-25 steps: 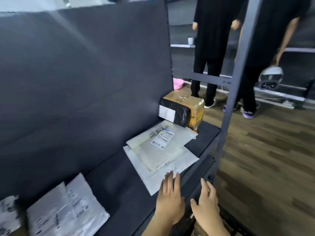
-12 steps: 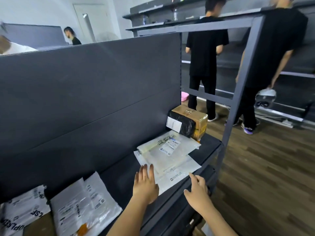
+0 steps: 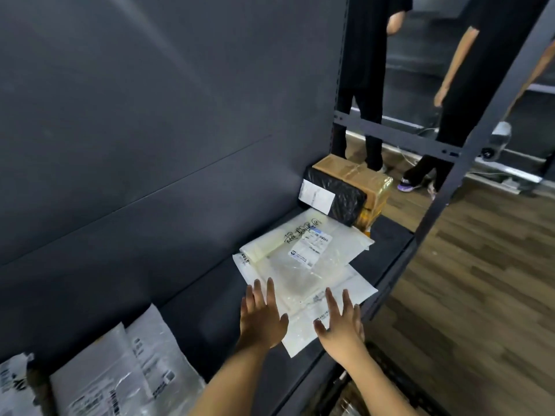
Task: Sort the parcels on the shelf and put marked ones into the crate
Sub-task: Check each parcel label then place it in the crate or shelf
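A dark panel [image 3: 150, 115] backs one dark shelf [image 3: 210, 310] and fills most of the view. To the right lies a wooden floor [image 3: 495, 295], with one slanted grey post [image 3: 481, 121] of the shelf frame crossing in front of it. Two people in black stand on that floor beyond the frame, one [image 3: 369, 55] behind the panel's edge and one [image 3: 486, 40] further right.

All the parcels in view lie on the shelf. At the far end one box [image 3: 354, 178] of brown taped card sits against the panel. Its near side is wrapped in black film and bears one white label [image 3: 316, 196].

Just in front of the box, two flat white mailers lie stacked and skewed. The top mailer [image 3: 339, 235] carries one printed label and black handwriting, and its far corner touches the box. The lower mailer [image 3: 351, 283] sticks out beneath it toward the shelf's front edge.

Well apart, at the near left, lie grey bags with printed labels. Two overlap ( [image 3: 99, 382], [image 3: 150, 349]) and a third [image 3: 12, 385] is cut off by the frame edge.

Both hands reach over the lower mailer's near end, fingers straight and spread, gripping nothing. The left hand [image 3: 262, 319] is over its left corner and the right hand [image 3: 341, 322] over its near edge. Whether the palms press the mailer or hover above it I cannot tell.
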Available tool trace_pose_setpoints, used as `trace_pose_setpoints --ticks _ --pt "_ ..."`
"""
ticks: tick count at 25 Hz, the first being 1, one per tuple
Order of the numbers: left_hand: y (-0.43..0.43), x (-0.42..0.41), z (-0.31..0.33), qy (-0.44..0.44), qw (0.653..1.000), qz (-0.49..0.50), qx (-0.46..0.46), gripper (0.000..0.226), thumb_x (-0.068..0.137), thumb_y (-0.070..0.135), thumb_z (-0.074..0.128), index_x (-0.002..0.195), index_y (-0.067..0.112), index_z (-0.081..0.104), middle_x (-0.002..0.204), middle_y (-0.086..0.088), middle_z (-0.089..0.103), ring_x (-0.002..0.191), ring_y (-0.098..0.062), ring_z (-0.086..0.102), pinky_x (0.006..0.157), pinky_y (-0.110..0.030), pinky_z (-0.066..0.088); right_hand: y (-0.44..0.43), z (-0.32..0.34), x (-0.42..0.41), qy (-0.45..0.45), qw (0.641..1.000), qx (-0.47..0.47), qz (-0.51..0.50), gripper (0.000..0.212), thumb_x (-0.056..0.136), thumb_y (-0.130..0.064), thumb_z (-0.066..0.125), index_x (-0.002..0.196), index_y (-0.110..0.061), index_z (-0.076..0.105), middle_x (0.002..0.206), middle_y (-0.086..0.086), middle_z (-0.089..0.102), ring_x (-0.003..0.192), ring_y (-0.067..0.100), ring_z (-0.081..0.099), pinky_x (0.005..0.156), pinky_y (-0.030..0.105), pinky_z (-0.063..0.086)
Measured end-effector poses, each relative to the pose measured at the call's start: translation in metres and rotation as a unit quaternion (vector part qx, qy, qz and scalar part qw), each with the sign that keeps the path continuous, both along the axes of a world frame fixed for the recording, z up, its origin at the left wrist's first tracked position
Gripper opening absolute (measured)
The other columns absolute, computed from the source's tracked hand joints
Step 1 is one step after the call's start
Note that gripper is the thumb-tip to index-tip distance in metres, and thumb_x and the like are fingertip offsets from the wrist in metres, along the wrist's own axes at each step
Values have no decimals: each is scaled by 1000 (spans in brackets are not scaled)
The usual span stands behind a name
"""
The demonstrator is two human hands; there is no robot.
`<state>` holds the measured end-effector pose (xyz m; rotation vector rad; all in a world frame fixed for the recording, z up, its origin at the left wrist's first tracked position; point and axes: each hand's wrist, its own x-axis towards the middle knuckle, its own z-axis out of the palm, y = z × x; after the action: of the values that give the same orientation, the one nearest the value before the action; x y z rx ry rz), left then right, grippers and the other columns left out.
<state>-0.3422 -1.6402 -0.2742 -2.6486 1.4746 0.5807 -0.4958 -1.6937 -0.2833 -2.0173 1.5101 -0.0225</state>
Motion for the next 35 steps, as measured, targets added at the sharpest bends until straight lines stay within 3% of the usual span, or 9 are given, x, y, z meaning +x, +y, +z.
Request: trace_pose_setpoints --ticks 6,10,13,15,19,21,25,29,35 --pt "-43 8 -36 147 986 80 1 85 93 47 42 150 17 -13 159 -15 5 146 -33 7 119 -43 12 -14 -25 19 -15 999 41 -9 72 95 -38 42 150 -33 -3 160 5 -12 146 38 -9 118 47 7" --pt "-54 4 -44 173 980 93 21 84 95 44 40 150 11 -15 158 -20 7 147 -34 8 119 -42 9 -21 -27 16 -21 998 52 -35 71 95 -36 42 151 -30 -3 160 5 -10 146 36 -10 118 46 7" --pt "-61 2 -36 208 962 165 -64 77 95 33 46 152 12 -2 154 -17 24 141 -36 23 114 -44 24 -30 -27 14 -18 998 38 -53 71 95 -36 43 151 -26 0 160 5 -7 146 34 -7 118 43 9" --pt "-66 4 -29 283 911 265 -142 73 93 21 51 151 13 9 146 -19 38 132 -38 39 106 -42 36 -30 -28 14 -23 997 33 -59 71 95 -36 45 152 -24 4 160 7 -3 147 33 -4 118 41 11" --pt "-75 8 -10 473 716 448 -249 55 90 1 53 141 4 34 124 -22 57 86 -31 61 74 -35 52 -23 -24 9 -37 996 43 -71 71 94 -36 48 151 -22 9 158 8 2 146 31 3 115 39 20" --pt "-67 11 1 503 703 431 -260 38 89 -6 45 126 -1 53 105 -15 61 80 -25 56 65 -29 51 -22 -19 5 -50 994 57 -75 70 93 -35 49 151 -20 12 157 8 4 145 31 7 112 38 24" --pt "-24 27 22 525 685 433 -261 34 90 -7 37 118 0 55 86 -8 58 72 -21 54 58 -28 49 -16 -3 0 -78 990 81 -84 64 94 -32 49 149 -15 21 156 9 8 144 32 12 110 36 27" --pt "38 39 40 541 637 466 -290 32 92 -7 35 117 2 53 105 -14 56 93 -30 56 79 -46 52 9 11 -8 -100 985 108 -88 60 94 -29 51 146 -11 28 154 12 16 140 33 25 109 34 31" --pt "134 29 58 527 590 473 -386 39 91 -12 31 115 8 54 108 -13 60 90 -27 58 74 -38 51 66 19 -34 -141 973 171 -66 54 97 -26 45 145 -9 27 149 17 28 131 32 40 99 32 36"
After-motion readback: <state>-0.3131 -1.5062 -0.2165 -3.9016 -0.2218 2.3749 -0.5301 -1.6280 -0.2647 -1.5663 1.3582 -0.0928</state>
